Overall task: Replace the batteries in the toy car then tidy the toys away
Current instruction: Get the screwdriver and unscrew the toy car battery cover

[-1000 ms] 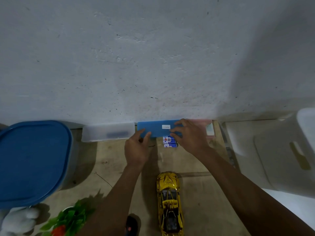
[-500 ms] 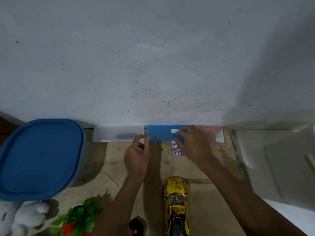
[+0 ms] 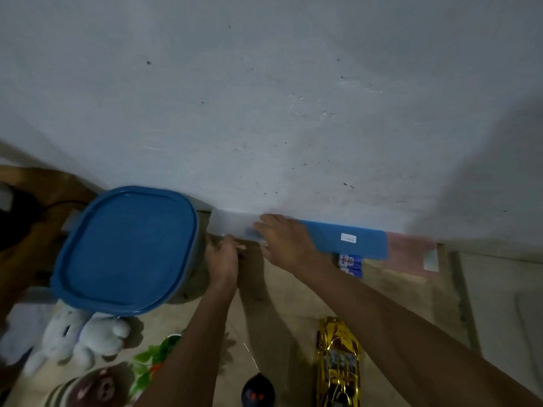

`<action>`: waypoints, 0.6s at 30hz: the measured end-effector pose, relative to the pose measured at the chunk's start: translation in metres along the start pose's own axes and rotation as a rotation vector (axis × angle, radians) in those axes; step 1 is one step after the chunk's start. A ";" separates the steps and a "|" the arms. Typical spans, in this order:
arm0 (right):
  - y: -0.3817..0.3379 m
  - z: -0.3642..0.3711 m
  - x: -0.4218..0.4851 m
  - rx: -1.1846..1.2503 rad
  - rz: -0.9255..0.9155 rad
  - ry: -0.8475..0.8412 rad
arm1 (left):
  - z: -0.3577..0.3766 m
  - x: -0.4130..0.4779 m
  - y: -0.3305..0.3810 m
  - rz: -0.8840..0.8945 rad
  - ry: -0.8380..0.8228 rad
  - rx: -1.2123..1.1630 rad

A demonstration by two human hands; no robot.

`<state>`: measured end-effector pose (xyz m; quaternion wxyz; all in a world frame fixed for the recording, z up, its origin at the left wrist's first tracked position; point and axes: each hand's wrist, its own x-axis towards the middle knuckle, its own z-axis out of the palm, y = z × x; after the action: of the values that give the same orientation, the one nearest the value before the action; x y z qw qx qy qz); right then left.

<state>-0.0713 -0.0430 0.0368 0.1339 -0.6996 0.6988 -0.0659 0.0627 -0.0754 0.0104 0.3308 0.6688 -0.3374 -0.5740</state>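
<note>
A gold toy car (image 3: 338, 362) stands on the floor at the bottom, right of centre. A pack of blue batteries (image 3: 351, 264) lies in front of a blue box (image 3: 346, 242) by the wall. Left of the blue box is a clear plastic box (image 3: 230, 227). My left hand (image 3: 221, 257) is at its front edge with curled fingers pinching it. Lying over the clear box's right end is my right hand (image 3: 283, 239), fingers stretched along the top.
A big tub with a blue lid (image 3: 126, 248) stands at the left. A white plush rabbit (image 3: 79, 339), a green plastic toy (image 3: 152, 359), another plush (image 3: 88, 389) and a black remote (image 3: 258, 393) lie near me. A pink box (image 3: 411, 254) sits right of the blue one.
Both hands left the blue box and moved left onto the clear box. The view swung left, so the car and batteries now appear further right.
</note>
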 end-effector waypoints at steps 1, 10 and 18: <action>-0.005 0.001 0.005 -0.046 -0.006 -0.002 | -0.002 0.002 0.001 -0.014 0.004 -0.022; -0.022 0.001 0.022 -0.212 -0.025 -0.034 | -0.007 0.011 -0.002 -0.192 0.037 -0.169; -0.031 -0.001 0.031 -0.264 -0.075 -0.108 | -0.009 0.018 0.000 -0.248 0.066 -0.183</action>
<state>-0.0411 -0.0739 0.0431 0.0754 -0.7394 0.6664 0.0594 0.0738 -0.0893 0.0017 0.3278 0.6909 -0.1872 -0.6166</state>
